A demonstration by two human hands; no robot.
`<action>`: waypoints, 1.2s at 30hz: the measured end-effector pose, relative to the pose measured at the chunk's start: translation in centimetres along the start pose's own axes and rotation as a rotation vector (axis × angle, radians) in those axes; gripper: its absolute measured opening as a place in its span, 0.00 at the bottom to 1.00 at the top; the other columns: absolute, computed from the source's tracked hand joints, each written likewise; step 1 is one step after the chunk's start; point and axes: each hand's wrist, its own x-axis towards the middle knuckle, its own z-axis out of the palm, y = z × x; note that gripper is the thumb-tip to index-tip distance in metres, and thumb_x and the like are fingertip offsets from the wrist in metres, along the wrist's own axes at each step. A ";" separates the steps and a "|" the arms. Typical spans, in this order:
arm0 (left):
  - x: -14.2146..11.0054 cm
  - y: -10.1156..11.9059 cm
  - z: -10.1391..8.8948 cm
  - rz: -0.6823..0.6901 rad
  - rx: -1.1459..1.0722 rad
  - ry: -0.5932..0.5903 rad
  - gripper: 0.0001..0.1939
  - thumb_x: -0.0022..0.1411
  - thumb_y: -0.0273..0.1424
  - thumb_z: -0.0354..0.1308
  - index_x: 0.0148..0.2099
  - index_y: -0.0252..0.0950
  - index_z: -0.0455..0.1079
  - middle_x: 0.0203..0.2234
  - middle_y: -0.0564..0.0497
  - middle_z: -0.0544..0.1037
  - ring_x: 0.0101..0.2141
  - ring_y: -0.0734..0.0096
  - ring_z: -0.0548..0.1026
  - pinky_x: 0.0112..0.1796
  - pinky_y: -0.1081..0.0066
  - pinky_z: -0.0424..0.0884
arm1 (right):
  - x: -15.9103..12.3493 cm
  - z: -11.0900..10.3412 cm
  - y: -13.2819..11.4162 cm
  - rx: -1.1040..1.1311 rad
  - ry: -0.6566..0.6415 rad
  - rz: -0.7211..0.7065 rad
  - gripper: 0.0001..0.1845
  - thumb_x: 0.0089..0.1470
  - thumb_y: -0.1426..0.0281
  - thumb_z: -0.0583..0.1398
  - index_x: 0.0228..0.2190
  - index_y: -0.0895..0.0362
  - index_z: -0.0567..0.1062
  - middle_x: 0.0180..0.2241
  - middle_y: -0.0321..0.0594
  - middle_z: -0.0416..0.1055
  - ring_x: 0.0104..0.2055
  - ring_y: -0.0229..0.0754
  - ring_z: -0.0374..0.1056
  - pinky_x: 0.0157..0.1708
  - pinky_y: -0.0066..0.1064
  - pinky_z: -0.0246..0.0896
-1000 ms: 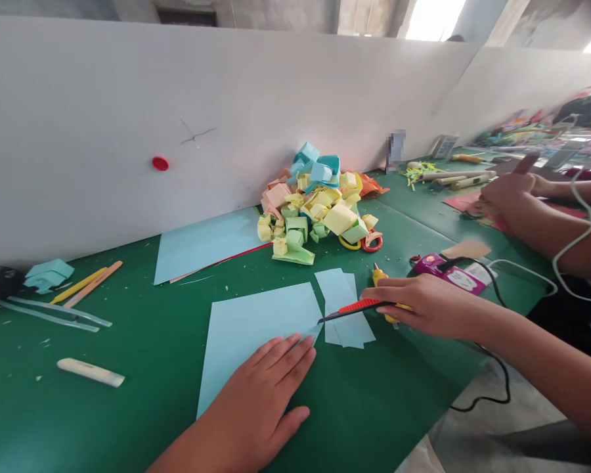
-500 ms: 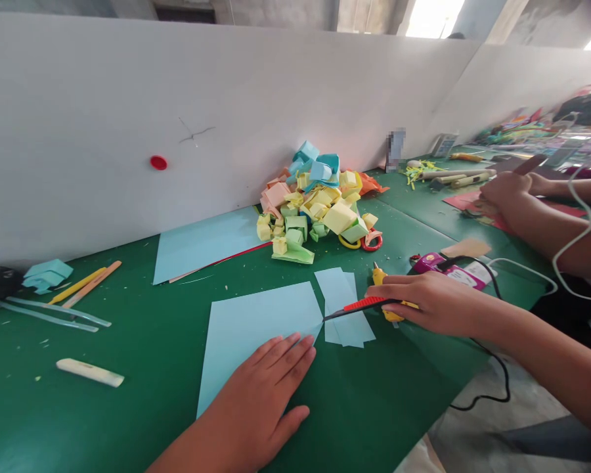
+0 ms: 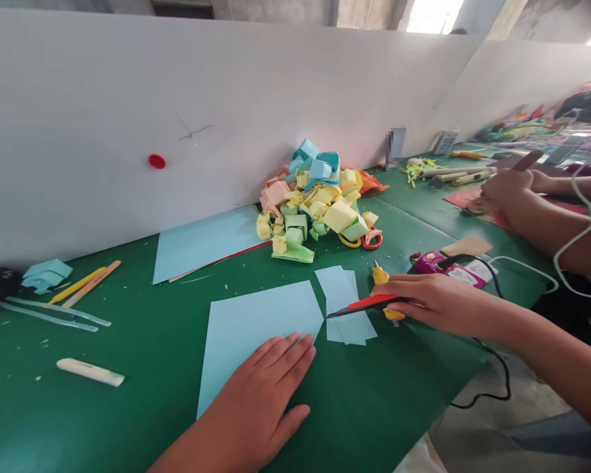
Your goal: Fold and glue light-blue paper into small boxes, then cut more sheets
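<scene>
My left hand (image 3: 268, 381) lies flat on a light blue paper sheet (image 3: 256, 322), fingers stretched out near its right edge. In my right hand (image 3: 431, 299) is a red and black craft knife (image 3: 369, 303), its blade pointing left. The knife tip hovers by the pointed right corner of the sheet, just off it. Beneath the knife lie a few cut blue paper pieces (image 3: 342, 289), overlapping one another. A yellow glue gun (image 3: 380, 274) rests on the table, partly hidden behind my right hand.
A heap of folded paper shapes (image 3: 325, 197) stands against the white partition (image 3: 103, 118), beside more blue paper (image 3: 207, 243). Sticks and pencils (image 3: 91, 284) lie left on the green table (image 3: 142, 420). A purple power strip (image 3: 431, 263) with cables and another person's hands (image 3: 507, 190) are at right.
My right hand has shifted slightly right, drawing the craft knife tip away from the sheet's corner. The small cut pieces have moved a touch to the right. My left hand stays put.
</scene>
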 end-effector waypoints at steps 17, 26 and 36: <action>-4.0 0.5 -1.4 -0.022 0.095 0.110 0.29 0.74 0.34 0.51 0.74 0.39 0.52 0.70 0.52 0.60 0.67 0.59 0.63 0.63 0.59 0.67 | 3.5 2.9 -3.2 0.374 0.196 0.110 0.17 0.67 0.54 0.53 0.51 0.49 0.62 0.37 0.37 0.76 0.25 0.39 0.62 0.25 0.31 0.61; -11.0 -4.6 -2.6 -0.567 -0.017 0.355 0.19 0.73 0.41 0.53 0.62 0.48 0.71 0.56 0.52 0.77 0.57 0.59 0.74 0.55 0.61 0.75 | 6.2 4.5 -4.3 0.250 0.100 0.062 0.16 0.70 0.57 0.48 0.55 0.47 0.55 0.47 0.40 0.76 0.36 0.44 0.70 0.37 0.36 0.68; -11.2 -5.0 -1.4 -0.611 -0.059 0.348 0.14 0.71 0.38 0.54 0.50 0.44 0.80 0.45 0.48 0.79 0.44 0.60 0.76 0.41 0.64 0.77 | 8.6 6.4 -5.0 -0.248 0.185 -0.015 0.19 0.67 0.65 0.49 0.56 0.51 0.66 0.54 0.47 0.73 0.50 0.56 0.72 0.38 0.43 0.71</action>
